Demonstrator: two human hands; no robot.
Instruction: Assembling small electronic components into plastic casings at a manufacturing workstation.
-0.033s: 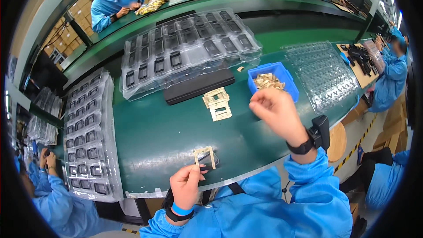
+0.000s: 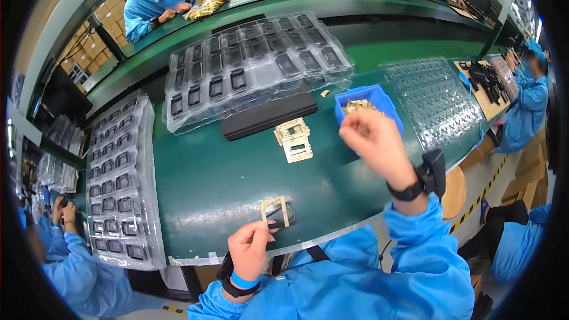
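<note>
Left hand (image 2: 250,250) pinches a tan frame (image 2: 274,208) low; right hand (image 2: 374,140) raised, fingers pinched together by the blue bin (image 2: 385,102)

The left hand (image 2: 252,249) pinches a small tan frame piece (image 2: 274,208) against a dark rectangular part (image 2: 283,216) at the near edge of the green bench (image 2: 219,178). The right hand (image 2: 374,142) is raised with fingers closed, just near of the blue bin (image 2: 379,98) holding tan pieces. A stack of tan frames (image 2: 294,139) lies mid-bench, near a long black tray (image 2: 269,115). Clear blister trays with dark parts (image 2: 255,65) sit far, more of them (image 2: 118,184) at left, and an empty clear tray (image 2: 435,98) at right.
</note>
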